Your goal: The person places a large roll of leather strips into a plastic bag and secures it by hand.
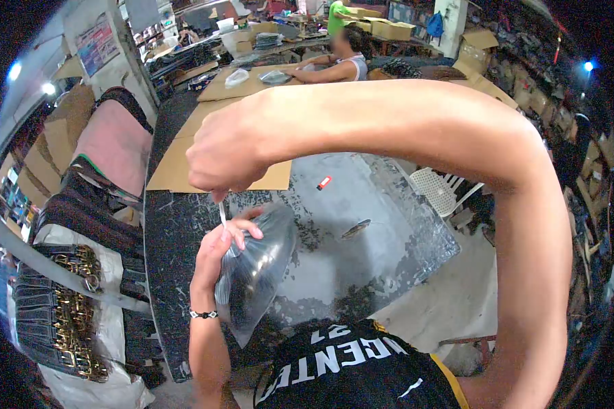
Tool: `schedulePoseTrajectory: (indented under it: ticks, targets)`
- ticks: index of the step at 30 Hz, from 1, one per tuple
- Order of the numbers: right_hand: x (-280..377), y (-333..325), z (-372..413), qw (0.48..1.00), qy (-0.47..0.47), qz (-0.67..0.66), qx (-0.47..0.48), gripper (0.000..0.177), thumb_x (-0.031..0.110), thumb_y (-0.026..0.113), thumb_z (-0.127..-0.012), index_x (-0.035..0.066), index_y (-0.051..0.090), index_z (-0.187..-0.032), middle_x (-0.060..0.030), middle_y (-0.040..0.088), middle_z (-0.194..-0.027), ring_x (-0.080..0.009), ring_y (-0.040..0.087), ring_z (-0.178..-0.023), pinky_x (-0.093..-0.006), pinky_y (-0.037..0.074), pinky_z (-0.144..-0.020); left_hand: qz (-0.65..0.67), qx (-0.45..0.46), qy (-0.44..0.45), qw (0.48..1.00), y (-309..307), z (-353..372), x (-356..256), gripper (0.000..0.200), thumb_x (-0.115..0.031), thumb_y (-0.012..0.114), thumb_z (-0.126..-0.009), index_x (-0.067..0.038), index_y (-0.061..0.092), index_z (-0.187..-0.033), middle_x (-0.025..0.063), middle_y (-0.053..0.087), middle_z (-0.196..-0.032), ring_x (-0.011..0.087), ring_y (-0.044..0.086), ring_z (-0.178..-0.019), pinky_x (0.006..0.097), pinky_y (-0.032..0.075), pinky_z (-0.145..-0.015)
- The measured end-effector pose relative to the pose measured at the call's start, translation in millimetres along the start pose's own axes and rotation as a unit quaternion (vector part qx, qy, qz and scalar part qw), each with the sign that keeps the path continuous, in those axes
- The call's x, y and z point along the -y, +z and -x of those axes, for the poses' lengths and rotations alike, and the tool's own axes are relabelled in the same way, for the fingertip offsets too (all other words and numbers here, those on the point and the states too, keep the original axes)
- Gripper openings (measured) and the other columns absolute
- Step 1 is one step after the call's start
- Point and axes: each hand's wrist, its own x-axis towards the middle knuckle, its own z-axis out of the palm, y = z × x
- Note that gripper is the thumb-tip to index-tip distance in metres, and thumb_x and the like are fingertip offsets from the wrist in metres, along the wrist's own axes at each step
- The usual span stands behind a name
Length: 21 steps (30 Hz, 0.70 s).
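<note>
A clear plastic bag [262, 262], puffed out and with dark contents, hangs over the near left part of the worn black table [389, 238]. My left hand [218, 249], with a beaded bracelet at the wrist, is closed around the bag's gathered neck. Just above it my right hand [228, 153] is a fist, back of the hand up, with the twisted white end of the bag's neck coming out below it. My right arm arches across the view. Under and behind the fist lies flat brown cardboard [273, 176].
A red lighter [324, 183] and a small dark flat piece [356, 229] lie on the table. Right of it is a white plastic chair [433, 193]. Black straps with brass buckles [75, 307] are at left. A person [348, 61] sits at the far end.
</note>
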Motion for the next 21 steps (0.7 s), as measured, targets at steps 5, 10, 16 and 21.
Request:
schedulePoseTrajectory:
  ticks: [5, 10, 16, 21]
  targets:
    - [6, -19, 6, 0.986, 0.0, -0.118, 0.119, 0.026, 0.02, 0.059, -0.09, -0.004, 0.069, -0.087, -0.0191, 0.068, -0.077, -0.038, 0.062, -0.072, -0.0471, 0.048, -0.067, -0.065, -0.025, 0.006, 0.998, 15, 10, -20, 0.046, -0.041, 0.05, -0.099, -0.005, 0.061, -0.073, 0.0191, 0.067, -0.113, 0.0366, 0.041, -0.135, 0.0521, 0.026, -0.112]
    - [4, -26, -3, 0.968, 0.018, -0.053, 0.246, 0.028, 0.025, 0.061, -0.088, 0.002, 0.072, -0.098, -0.012, 0.072, -0.09, -0.027, 0.064, -0.08, -0.0465, 0.049, -0.073, -0.094, 0.013, 0.031, 0.995, 22, 13, -19, 0.015, -0.009, 0.053, -0.096, 0.0, 0.064, -0.092, 0.0109, 0.065, -0.095, 0.0278, 0.057, -0.116, 0.0411, 0.043, -0.099]
    - [-8, -7, 4, 0.987, 0.001, -0.104, 0.121, 0.025, 0.023, 0.061, -0.086, 0.001, 0.071, -0.092, -0.0166, 0.07, -0.083, -0.0292, 0.061, -0.071, -0.0467, 0.047, -0.067, -0.009, -0.107, 0.016, 0.994, 19, 22, 0, 0.012, -0.013, 0.061, -0.091, -0.001, 0.059, -0.093, 0.0148, 0.068, -0.098, 0.028, 0.058, -0.113, 0.0413, 0.041, -0.102]
    - [3, -5, 7, 0.988, 0.054, -0.09, 0.11, 0.025, 0.024, 0.062, -0.086, 0.001, 0.069, -0.085, -0.0196, 0.068, -0.079, -0.0382, 0.062, -0.072, -0.0507, 0.047, -0.066, -0.066, -0.143, 0.032, 0.987, 25, 24, -6, 0.004, 0.003, 0.062, -0.086, 0.001, 0.061, -0.09, 0.0097, 0.068, -0.1, 0.024, 0.058, -0.113, 0.0357, 0.043, -0.098]
